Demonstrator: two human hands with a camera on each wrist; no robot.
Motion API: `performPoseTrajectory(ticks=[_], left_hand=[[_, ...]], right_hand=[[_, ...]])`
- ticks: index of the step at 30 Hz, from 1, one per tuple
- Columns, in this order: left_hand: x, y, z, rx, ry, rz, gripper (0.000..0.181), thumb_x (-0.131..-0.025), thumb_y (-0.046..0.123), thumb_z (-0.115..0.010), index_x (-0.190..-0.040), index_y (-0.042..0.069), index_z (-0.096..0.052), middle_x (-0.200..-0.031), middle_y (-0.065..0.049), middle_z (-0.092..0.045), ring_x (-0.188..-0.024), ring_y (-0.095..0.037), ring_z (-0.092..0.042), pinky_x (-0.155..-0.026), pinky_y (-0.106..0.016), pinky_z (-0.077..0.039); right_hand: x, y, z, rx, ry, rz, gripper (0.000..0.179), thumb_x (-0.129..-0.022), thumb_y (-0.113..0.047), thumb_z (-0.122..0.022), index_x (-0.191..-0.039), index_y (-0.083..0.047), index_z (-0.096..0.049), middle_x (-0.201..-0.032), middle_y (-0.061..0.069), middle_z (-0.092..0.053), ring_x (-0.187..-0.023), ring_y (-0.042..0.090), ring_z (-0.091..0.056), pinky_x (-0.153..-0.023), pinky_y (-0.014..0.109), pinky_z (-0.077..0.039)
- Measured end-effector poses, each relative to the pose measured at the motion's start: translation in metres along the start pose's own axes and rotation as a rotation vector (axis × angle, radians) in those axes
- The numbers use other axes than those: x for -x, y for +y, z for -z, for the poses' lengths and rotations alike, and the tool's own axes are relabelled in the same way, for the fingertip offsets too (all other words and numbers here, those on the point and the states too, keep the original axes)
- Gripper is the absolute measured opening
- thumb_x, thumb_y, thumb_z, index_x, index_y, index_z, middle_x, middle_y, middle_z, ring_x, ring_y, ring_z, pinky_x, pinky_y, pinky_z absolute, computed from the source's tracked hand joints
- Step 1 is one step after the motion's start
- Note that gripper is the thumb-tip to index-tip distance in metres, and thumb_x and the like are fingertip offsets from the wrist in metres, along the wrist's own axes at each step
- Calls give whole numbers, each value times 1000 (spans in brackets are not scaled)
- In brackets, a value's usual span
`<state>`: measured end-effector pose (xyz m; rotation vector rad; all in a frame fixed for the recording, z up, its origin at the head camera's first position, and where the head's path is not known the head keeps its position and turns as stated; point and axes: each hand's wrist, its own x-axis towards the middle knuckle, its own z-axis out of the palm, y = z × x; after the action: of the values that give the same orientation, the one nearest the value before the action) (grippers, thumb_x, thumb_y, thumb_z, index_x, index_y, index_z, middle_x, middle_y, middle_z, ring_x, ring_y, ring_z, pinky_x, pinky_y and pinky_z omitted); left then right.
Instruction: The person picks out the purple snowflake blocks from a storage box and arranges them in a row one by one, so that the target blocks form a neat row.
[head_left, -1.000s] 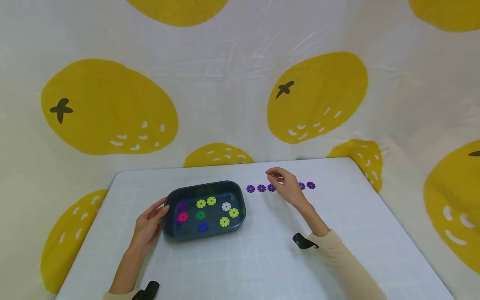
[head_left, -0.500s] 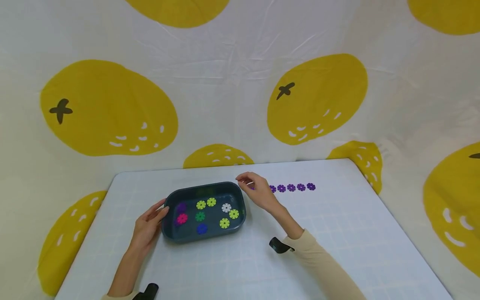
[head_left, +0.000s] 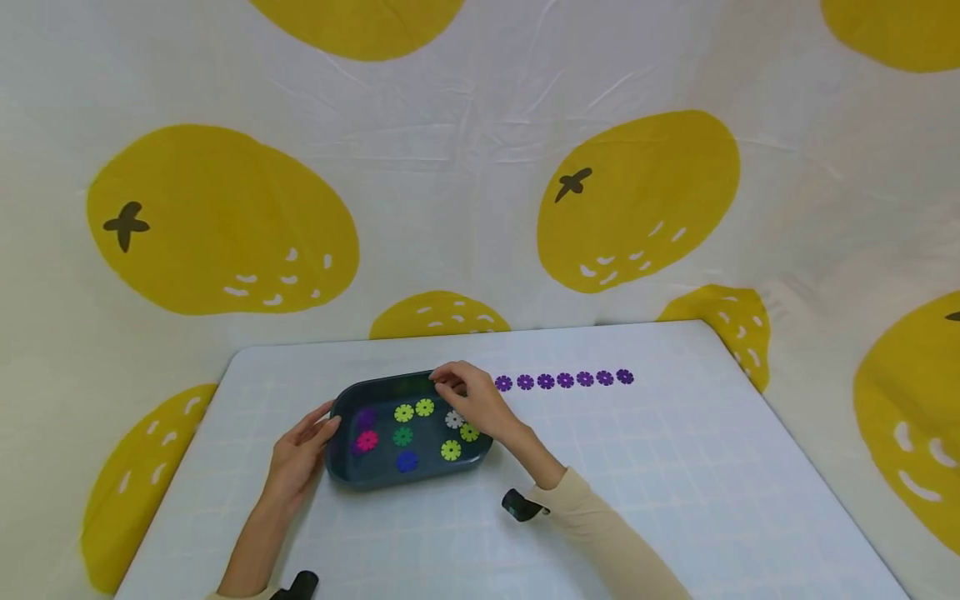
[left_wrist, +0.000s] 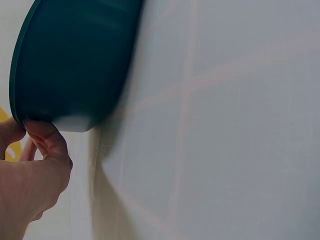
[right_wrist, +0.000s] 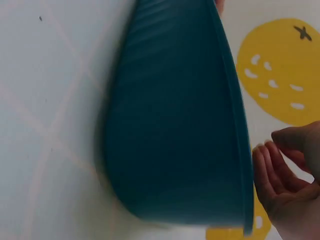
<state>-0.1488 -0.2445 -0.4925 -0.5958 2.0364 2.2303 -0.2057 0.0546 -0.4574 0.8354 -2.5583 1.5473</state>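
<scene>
A dark teal tray [head_left: 375,478] stands on the table, with flower-shaped discs in it: a pink disc [head_left: 367,441], a green disc [head_left: 402,436], a blue disc [head_left: 407,461], a white disc [head_left: 453,419], purple at the left, and several yellow-green discs [head_left: 451,450]. My left hand [head_left: 296,458] pinches the tray's left rim between thumb and fingers, as the left wrist view also shows. Over the tray's right end hovers my right hand [head_left: 474,398], its fingers loosely bent. Nothing shows between its fingertips in the right wrist view, where the tray's outer wall [right_wrist: 175,125] fills the middle.
A row of several purple flower discs [head_left: 566,380] lies right of the tray, towards the table's far edge. The white table [head_left: 637,467] ends at a hanging cloth [head_left: 465,208] printed with yellow fruit.
My right hand has moved left from above the purple row to over the tray, uncovering the row. My left hand keeps its hold on the rim, and the tray has stayed put.
</scene>
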Motion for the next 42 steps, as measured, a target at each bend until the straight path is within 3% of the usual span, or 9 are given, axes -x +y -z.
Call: performPoseTrajectory(ticks=[9, 26, 36, 42], left_hand=[[0, -2, 0, 9, 1, -16, 58, -95, 29, -77, -147, 13, -58, -98, 16, -68, -96, 0, -60, -82, -15, -50], [-1, -3, 0, 38, -23, -51, 53, -96, 27, -76, -145, 11, -60, -100, 13, -68, -98, -2, -61, -84, -16, -50], [-3, -3, 0, 42, -27, -34, 56, -96, 27, -76, -146, 9, -58, -99, 12, -69, -94, -2, -61, -82, -16, -51], [-1, -5, 2, 63, -33, -49, 52, -96, 24, -76, -143, 11, -61, -98, 12, -70, -91, -1, -63, -80, -16, -52]], right_hand=[[-9, -2, -30, 15, -39, 53, 19, -101, 0, -62, -120, 4, -67, -112, 17, -67, -98, 25, -65, -86, 28, -55], [-25, -6, -74, 22, -145, 57, 19, -100, 0, -64, -118, 4, -68, -112, 16, -66, -101, 24, -66, -86, 22, -53], [-30, -14, -94, 57, -282, 47, 21, -98, -1, -68, -119, 2, -69, -111, 13, -67, -99, 15, -65, -87, 17, -50], [-32, -13, -105, 168, -406, 138, 23, -100, -4, -68, -122, -1, -70, -116, 10, -70, -101, 13, -62, -92, 15, -46]])
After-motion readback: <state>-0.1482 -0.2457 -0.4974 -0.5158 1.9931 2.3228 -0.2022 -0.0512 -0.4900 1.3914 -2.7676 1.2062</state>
